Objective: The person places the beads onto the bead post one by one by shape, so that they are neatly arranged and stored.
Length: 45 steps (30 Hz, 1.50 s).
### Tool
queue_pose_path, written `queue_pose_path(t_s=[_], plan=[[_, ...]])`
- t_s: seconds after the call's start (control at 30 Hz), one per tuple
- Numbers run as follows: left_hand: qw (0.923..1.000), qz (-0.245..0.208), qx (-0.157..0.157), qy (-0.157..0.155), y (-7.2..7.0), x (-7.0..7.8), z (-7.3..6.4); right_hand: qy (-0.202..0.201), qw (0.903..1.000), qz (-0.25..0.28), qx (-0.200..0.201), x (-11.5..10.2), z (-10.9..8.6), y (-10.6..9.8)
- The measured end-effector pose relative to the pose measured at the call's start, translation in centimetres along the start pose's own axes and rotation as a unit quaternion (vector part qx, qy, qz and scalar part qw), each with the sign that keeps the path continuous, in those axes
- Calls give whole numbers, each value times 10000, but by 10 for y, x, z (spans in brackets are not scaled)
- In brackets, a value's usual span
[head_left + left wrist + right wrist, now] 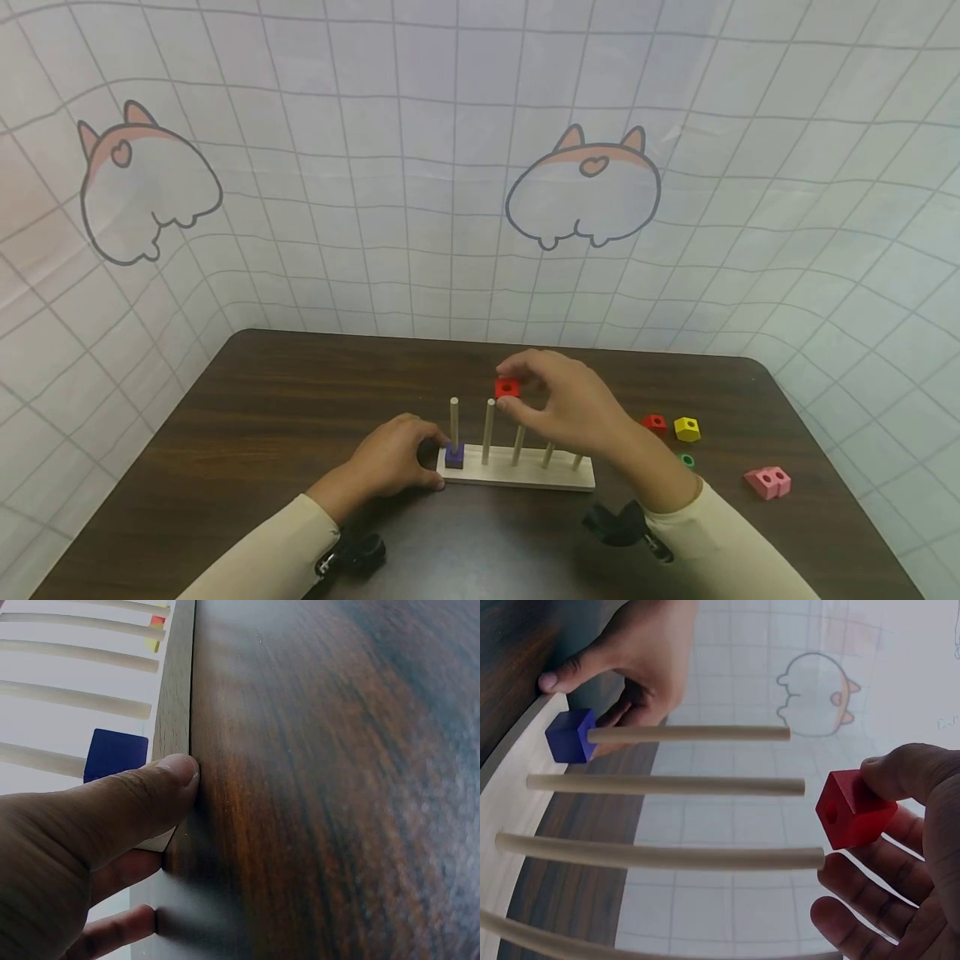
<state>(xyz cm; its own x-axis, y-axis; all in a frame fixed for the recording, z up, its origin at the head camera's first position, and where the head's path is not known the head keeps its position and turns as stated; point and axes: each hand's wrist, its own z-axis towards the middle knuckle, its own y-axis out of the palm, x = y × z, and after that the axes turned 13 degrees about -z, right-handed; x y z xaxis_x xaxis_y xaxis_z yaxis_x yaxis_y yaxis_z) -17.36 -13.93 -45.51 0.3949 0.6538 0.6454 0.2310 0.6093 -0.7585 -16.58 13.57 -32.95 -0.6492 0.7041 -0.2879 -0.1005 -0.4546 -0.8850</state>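
A wooden peg board [517, 477] with several upright pegs lies on the dark table. My left hand [392, 457] grips its left end, thumb on the front edge, as the left wrist view shows. On the leftmost peg, a purple block [570, 736] sits down at the base. My right hand [566, 404] pinches a red block [859, 802] with a hole through it. In the head view this block is just above and right of the second peg's top. The right wrist view has it off the tips of the second and third pegs, its hole facing the pegs.
Right of the board lie another red block [654, 422], a yellow block [687, 430], a green piece [682, 457] partly behind the right forearm, and pink blocks [767, 483] side by side. A white gridded curtain [360, 208] surrounds the table [300, 375].
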Motion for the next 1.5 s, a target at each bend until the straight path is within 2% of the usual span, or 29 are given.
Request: queue_pose_path(t_s=[0.43,0.63,1.07,1.5], plan=[[10000,-13,-43,3,-1,2,0,88,9998,184,-28,-9,8,13],[10000,18,-37,0,-1,2,-1,237,9989,393,32,-18,15,18],[10000,-6,-29,62,-1,0,0,252,9972,673,198,-34,22,33],[10000,-47,-26,77,-1,-3,2,490,9965,673,93,-46,24,40]])
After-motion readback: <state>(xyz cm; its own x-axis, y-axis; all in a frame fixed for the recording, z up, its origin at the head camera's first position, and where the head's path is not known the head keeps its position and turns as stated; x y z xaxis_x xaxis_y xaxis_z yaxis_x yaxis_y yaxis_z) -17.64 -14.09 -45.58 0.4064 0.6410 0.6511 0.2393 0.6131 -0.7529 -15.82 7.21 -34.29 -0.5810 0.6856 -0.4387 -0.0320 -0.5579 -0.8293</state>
